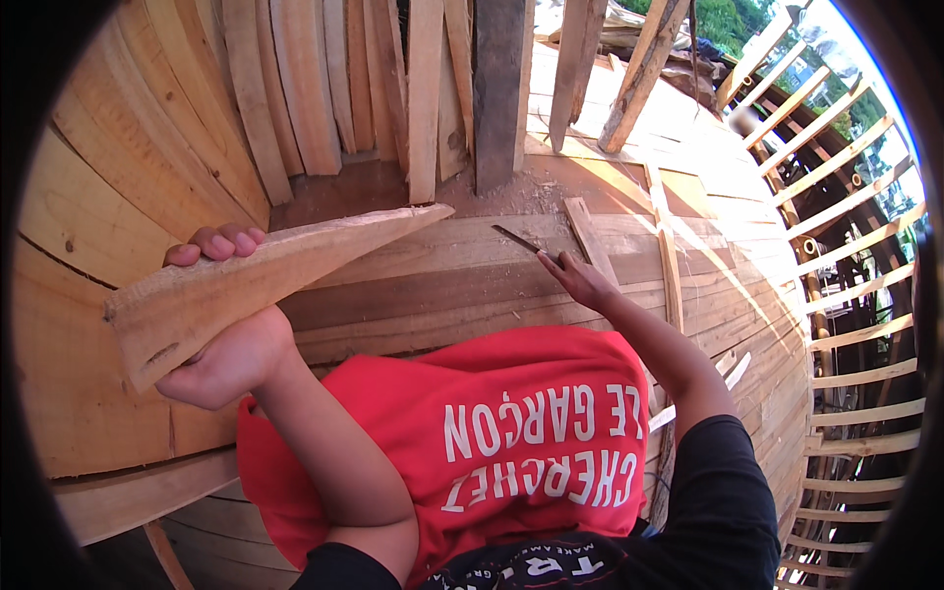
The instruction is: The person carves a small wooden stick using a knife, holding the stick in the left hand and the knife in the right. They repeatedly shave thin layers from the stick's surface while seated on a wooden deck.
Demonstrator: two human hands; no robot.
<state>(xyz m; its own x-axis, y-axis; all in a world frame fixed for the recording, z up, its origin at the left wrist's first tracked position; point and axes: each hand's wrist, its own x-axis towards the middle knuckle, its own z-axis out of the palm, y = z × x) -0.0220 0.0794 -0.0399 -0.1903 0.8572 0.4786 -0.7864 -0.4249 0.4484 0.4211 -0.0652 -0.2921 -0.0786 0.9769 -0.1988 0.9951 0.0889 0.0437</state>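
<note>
My left hand [241, 354] is closed around the thick end of a tapered wooden board [265, 270], its fingers over the top edge and its palm below. The board is raised at the left, and its narrow tip reaches toward the middle. My right hand [580, 280] grips a knife [515, 237] with a thin dark blade, pointing up and to the left. The knife's handle is mostly hidden in the fingers. A gap separates the blade from the board's tip.
Curved planking [108, 324] rises close on the left. Upright timbers [423, 108] stand ahead. A plank floor [413, 285] lies below, with shavings and a loose wooden strip [590, 239]. Red cloth [393, 393] with white lettering covers my lap. Slatted ribs [860, 369] curve along the right.
</note>
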